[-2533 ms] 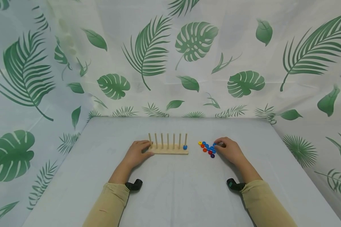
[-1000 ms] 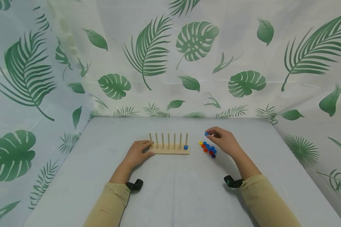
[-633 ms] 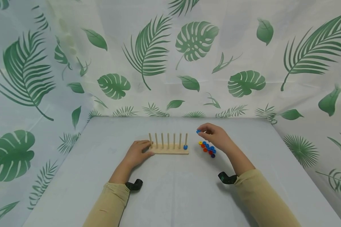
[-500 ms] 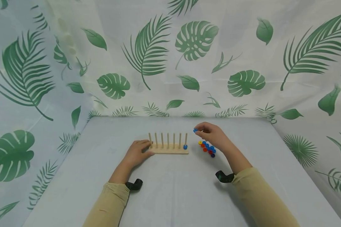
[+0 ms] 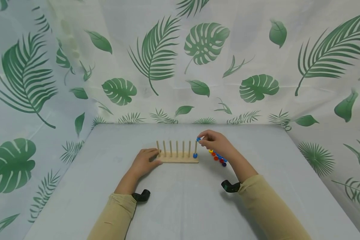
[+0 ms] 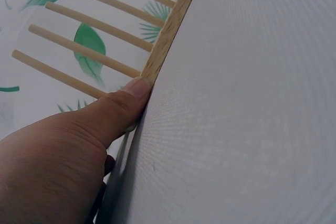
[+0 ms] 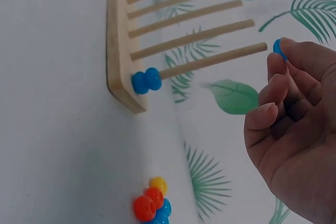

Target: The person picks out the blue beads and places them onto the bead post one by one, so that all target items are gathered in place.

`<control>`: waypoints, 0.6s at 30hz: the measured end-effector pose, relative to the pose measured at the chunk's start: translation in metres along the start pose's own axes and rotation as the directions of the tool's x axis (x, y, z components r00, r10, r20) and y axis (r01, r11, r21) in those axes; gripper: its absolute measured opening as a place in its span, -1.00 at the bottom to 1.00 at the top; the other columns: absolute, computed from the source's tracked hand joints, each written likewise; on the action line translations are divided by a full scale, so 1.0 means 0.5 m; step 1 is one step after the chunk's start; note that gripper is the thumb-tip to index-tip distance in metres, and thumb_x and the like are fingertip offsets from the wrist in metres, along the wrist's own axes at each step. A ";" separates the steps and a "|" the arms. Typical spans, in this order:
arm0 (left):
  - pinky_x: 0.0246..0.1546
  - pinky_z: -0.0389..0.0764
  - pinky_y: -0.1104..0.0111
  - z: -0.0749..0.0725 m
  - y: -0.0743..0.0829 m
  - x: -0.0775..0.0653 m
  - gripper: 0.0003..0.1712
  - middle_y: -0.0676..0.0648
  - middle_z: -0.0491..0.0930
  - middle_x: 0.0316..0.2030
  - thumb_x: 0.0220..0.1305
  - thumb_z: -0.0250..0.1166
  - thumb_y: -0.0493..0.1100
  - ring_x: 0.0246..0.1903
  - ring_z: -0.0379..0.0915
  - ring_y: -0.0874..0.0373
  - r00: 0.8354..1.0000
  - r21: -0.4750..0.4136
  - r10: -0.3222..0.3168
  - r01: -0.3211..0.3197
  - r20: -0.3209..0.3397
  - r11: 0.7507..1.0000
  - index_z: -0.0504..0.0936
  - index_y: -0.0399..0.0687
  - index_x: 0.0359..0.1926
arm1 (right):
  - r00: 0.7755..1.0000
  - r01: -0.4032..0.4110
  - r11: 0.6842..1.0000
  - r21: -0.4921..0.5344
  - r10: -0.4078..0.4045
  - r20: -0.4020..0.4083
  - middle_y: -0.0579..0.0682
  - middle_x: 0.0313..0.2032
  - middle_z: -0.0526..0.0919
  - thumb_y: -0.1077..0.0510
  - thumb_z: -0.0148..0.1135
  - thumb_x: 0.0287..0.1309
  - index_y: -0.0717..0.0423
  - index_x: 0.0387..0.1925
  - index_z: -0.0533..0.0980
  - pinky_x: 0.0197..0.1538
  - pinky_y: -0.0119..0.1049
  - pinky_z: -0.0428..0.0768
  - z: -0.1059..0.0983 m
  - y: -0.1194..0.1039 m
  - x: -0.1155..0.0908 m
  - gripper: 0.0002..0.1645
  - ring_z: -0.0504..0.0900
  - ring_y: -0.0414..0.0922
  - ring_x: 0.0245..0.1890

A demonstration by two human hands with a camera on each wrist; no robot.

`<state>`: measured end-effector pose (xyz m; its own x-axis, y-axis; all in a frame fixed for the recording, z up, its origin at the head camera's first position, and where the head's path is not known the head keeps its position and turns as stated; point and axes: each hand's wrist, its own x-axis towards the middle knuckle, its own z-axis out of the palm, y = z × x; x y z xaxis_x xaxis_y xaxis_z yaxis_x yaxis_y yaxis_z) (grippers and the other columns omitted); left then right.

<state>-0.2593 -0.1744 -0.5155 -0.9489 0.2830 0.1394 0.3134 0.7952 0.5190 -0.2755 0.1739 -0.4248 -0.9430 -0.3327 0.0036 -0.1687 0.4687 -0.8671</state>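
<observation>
A wooden peg board [image 5: 180, 160] with a row of upright pegs stands on the table. My left hand [image 5: 144, 162] grips its left end; in the left wrist view the thumb [image 6: 118, 103] lies on the base, the other fingers mostly hidden. Two blue beads [image 7: 146, 81] sit stacked at the foot of the rightmost peg [image 7: 220, 59]. Between thumb and forefinger, my right hand [image 5: 217, 143] pinches another blue bead [image 7: 279, 49], held beside that peg's tip with a small gap showing in the right wrist view.
Right of the board, partly under my right hand, lies a cluster of loose beads: yellow [image 5: 211, 151], orange [image 5: 216, 158], dark purple [image 5: 224, 164], red and blue. White table cloth [image 5: 180, 200] spreads around, and a leaf-patterned curtain [image 5: 168, 66] hangs behind.
My right hand has picked a blue bead from the cluster, lifted it and carried it left to the rightmost peg's tip. The left hand keeps its grip on the board.
</observation>
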 end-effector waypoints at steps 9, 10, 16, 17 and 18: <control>0.41 0.30 -0.01 0.001 -0.002 0.000 -0.31 -0.05 0.48 0.32 0.22 0.38 0.17 0.34 0.29 -0.12 1.000 -0.001 0.002 -0.002 -0.001 1.000 0.52 0.06 0.32 | 1.000 -0.018 1.000 -0.016 0.018 -0.006 0.30 -0.16 0.61 -0.13 0.26 0.29 -0.19 0.02 0.55 -0.18 -0.02 0.61 0.016 0.007 0.009 -0.69 0.53 0.29 -0.18; 0.41 0.30 -0.01 0.001 -0.002 0.001 -0.31 -0.05 0.48 0.32 0.22 0.38 0.17 0.35 0.29 -0.12 1.000 -0.002 0.002 -0.002 -0.001 1.000 0.52 0.06 0.32 | 1.000 -0.015 1.000 -0.020 0.015 -0.007 0.30 -0.17 0.61 -0.14 0.26 0.30 -0.20 0.01 0.55 -0.20 -0.04 0.61 0.018 0.008 0.010 -0.69 0.53 0.27 -0.19; 0.41 0.30 -0.02 0.001 -0.005 0.003 -0.31 -0.05 0.47 0.32 0.23 0.37 0.17 0.35 0.28 -0.12 1.000 -0.005 -0.001 0.001 0.005 1.000 0.51 0.06 0.33 | 1.000 -0.019 0.998 -0.062 0.018 -0.002 0.26 -0.20 0.64 -0.15 0.26 0.29 -0.20 0.01 0.56 -0.44 -0.27 0.50 0.028 0.022 0.011 -0.69 0.53 0.19 -0.31; 0.41 0.30 -0.02 0.001 -0.005 0.003 -0.31 -0.05 0.47 0.33 0.23 0.37 0.18 0.35 0.28 -0.12 1.000 -0.006 -0.001 0.001 0.007 1.000 0.50 0.06 0.33 | 1.000 -0.024 0.997 -0.067 0.024 -0.001 0.23 -0.21 0.65 -0.14 0.26 0.30 -0.20 0.01 0.56 -0.46 -0.28 0.49 0.030 0.025 0.011 -0.70 0.53 0.18 -0.32; 0.41 0.30 -0.02 0.001 -0.005 0.003 -0.31 -0.05 0.46 0.33 0.23 0.37 0.18 0.35 0.28 -0.12 1.000 -0.007 -0.002 0.002 0.009 1.000 0.50 0.07 0.33 | 1.000 -0.023 0.997 -0.072 0.024 0.005 0.22 -0.21 0.65 -0.12 0.26 0.30 -0.18 0.02 0.56 -0.46 -0.28 0.49 0.033 0.029 0.010 -0.70 0.53 0.15 -0.32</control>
<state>-0.2617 -0.1755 -0.5169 -0.9492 0.2860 0.1309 0.3111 0.7923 0.5249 -0.2781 0.1656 -0.4454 -0.9454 -0.3254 -0.0193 -0.1668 0.5338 -0.8290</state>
